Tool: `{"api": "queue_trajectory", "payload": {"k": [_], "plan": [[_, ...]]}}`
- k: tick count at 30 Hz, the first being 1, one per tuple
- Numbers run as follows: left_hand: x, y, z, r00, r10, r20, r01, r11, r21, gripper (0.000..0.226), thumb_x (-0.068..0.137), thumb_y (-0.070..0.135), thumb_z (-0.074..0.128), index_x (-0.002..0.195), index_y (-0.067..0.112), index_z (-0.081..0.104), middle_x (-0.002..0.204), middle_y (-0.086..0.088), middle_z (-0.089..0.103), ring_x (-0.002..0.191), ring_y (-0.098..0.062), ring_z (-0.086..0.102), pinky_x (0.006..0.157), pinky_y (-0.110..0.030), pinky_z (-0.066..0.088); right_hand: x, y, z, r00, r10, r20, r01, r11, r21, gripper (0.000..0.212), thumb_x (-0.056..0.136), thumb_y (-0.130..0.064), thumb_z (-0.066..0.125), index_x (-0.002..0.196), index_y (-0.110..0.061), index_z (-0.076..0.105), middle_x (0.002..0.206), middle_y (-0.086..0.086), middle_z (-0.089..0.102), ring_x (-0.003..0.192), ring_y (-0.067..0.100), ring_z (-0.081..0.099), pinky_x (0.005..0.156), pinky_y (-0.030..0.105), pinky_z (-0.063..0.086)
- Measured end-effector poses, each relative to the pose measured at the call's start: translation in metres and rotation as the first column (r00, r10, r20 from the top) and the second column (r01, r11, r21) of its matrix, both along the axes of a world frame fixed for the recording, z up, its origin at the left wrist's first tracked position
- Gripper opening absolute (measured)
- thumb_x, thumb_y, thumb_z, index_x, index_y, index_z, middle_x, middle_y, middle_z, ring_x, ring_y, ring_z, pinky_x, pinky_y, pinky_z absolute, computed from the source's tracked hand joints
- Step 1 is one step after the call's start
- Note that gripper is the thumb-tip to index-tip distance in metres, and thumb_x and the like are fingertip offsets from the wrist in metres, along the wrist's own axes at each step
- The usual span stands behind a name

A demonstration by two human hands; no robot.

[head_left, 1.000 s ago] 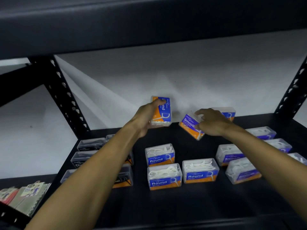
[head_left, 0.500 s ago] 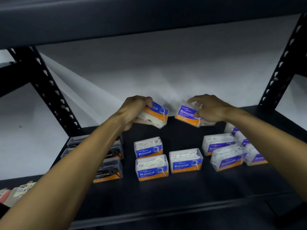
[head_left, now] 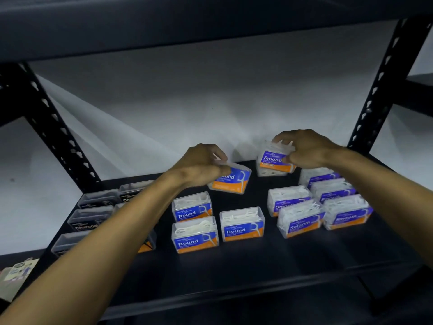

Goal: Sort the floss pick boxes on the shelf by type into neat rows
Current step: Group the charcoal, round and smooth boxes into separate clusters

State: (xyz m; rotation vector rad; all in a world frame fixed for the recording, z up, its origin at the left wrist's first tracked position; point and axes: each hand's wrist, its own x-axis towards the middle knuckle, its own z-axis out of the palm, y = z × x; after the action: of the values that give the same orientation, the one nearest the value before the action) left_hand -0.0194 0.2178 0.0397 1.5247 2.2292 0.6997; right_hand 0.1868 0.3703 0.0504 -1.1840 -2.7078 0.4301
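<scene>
Dark metal shelf (head_left: 257, 273) against a pale wall, boxes grouped on it. Far left sit black Charcoal boxes (head_left: 87, 219), partly hidden by the left forearm, which reaches forward across them. Next come three Round boxes (head_left: 242, 224), upright, labels facing front. Behind them the left hand (head_left: 199, 165), palm down and fingers curled, grips a tilted Round box (head_left: 230, 181) by its top edge, low over the shelf. To its right, the right hand (head_left: 302, 150) pinches a Smooth box (head_left: 275, 161) at the top, just over another clear box at the back. Smooth boxes (head_left: 301, 221) cluster at right, under the right forearm.
</scene>
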Motion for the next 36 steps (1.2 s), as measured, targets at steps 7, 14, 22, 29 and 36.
{"api": "queue_trajectory", "payload": {"k": [7,14,22,29,36], "plan": [[0.014,0.004,-0.012,0.949,-0.124,-0.289,0.095,0.989,-0.111,0.056,0.079,0.035,0.075,0.130,0.020,0.058,0.121,0.001,0.058,0.099,-0.012,0.055,0.079,-0.024,0.044,0.007,0.003,-0.006,0.993,0.059,0.101,-0.056,0.998,-0.027,0.056,0.082,-0.016,0.068,0.132,-0.031,0.048,0.130,0.001,0.055,0.112,0.021,0.053,0.091,0.038,0.047],[0.019,0.004,-0.019,0.891,-0.238,-0.387,0.136,0.952,-0.273,0.052,0.078,0.042,0.075,0.125,0.025,0.060,0.119,0.005,0.066,0.101,-0.014,0.062,0.088,-0.036,0.052,0.004,0.005,-0.019,0.977,0.137,0.165,-0.131,0.990,-0.052,0.053,0.080,-0.014,0.065,0.126,-0.035,0.049,0.126,-0.002,0.056,0.107,0.018,0.053,0.085,0.037,0.049],[0.023,0.008,-0.024,0.873,-0.338,-0.353,0.187,0.898,-0.398,0.043,0.085,0.034,0.071,0.125,0.024,0.062,0.120,0.006,0.066,0.103,-0.013,0.062,0.091,-0.036,0.052,0.003,0.009,-0.026,0.964,0.175,0.199,-0.160,0.983,-0.089,0.055,0.082,-0.015,0.068,0.130,-0.032,0.048,0.129,0.000,0.056,0.108,0.019,0.055,0.082,0.030,0.047],[0.020,0.009,-0.023,0.868,-0.356,-0.347,0.194,0.885,-0.422,0.044,0.085,0.035,0.071,0.126,0.026,0.060,0.121,0.008,0.065,0.103,-0.011,0.061,0.091,-0.035,0.052,0.002,0.005,-0.026,0.949,0.223,0.224,-0.204,0.973,-0.105,0.052,0.085,-0.018,0.066,0.132,-0.031,0.049,0.132,-0.002,0.055,0.115,0.018,0.053,0.092,0.033,0.045],[0.016,0.010,-0.024,0.870,-0.366,-0.329,0.210,0.880,-0.425,0.046,0.085,0.035,0.070,0.129,0.026,0.059,0.125,0.008,0.062,0.107,-0.011,0.059,0.093,-0.035,0.051,0.003,0.009,-0.034,0.938,0.229,0.260,-0.216,0.973,-0.079,0.055,0.085,-0.020,0.065,0.135,-0.033,0.047,0.136,-0.004,0.053,0.119,0.018,0.052,0.094,0.032,0.044]]}}
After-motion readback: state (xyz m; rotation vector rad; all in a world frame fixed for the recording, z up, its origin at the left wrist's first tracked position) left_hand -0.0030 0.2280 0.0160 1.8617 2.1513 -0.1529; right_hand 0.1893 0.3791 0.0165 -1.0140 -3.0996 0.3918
